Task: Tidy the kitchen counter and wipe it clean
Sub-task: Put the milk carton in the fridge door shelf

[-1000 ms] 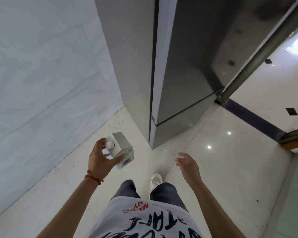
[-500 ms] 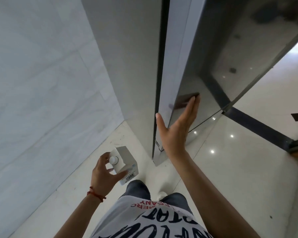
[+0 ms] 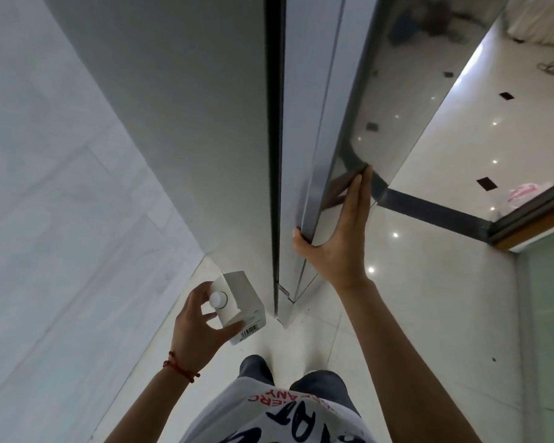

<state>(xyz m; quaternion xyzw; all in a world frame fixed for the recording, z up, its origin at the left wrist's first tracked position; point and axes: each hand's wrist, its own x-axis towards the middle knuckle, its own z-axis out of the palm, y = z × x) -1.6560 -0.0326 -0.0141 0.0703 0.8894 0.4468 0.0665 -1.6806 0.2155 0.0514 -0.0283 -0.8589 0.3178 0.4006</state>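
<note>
My left hand (image 3: 202, 321) grips a white carton (image 3: 237, 305) with a round white cap and a barcode, held low at the centre left. My right hand (image 3: 336, 238) is on the grey refrigerator door (image 3: 320, 129). Its thumb hooks round the door's left edge and its straight fingers lie flat on the glossy front. A dark gap runs between that door and the grey fridge side (image 3: 189, 116).
A pale marble wall (image 3: 45, 187) stands close on the left. Glossy white floor tiles (image 3: 429, 298) with a dark strip spread to the right. A wood-edged frame and frosted glass panel (image 3: 547, 282) stand at the far right. A pink-printed plastic bag (image 3: 522, 193) lies on the floor.
My right hand rose from beside my leg to the fridge door and now clasps its edge. I have stepped closer to the fridge. The carton stays in my left hand.
</note>
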